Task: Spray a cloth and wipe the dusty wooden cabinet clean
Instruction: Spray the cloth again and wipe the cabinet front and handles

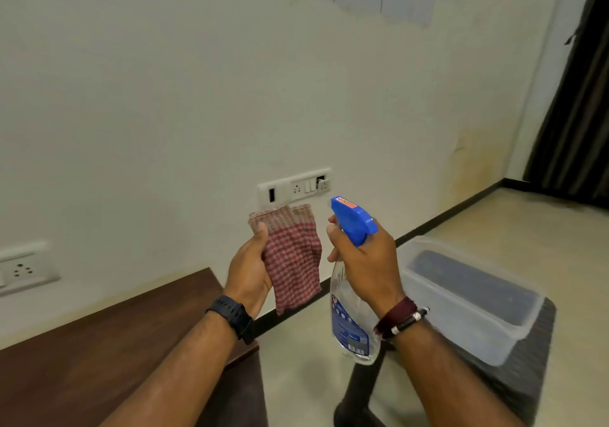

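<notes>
Just below the wall socket panel, the left hand is holding up a red-checked cloth, thumb pressing its upper corner and fingers curling behind it so the fabric is hanging open. Right of that panel, the right hand is gripping the neck of a clear spray bottle, with the blue trigger head pointing toward the cloth, just beside it. This looks like the spraying step, with wiping not yet begun. Down and left of the panel, the dark wooden cabinet is waiting, its top lying under the left forearm. Next, the trigger probably needs squeezing with the nozzle aimed squarely at the fabric, then the dampened cloth needs carrying down to the wood.
</notes>
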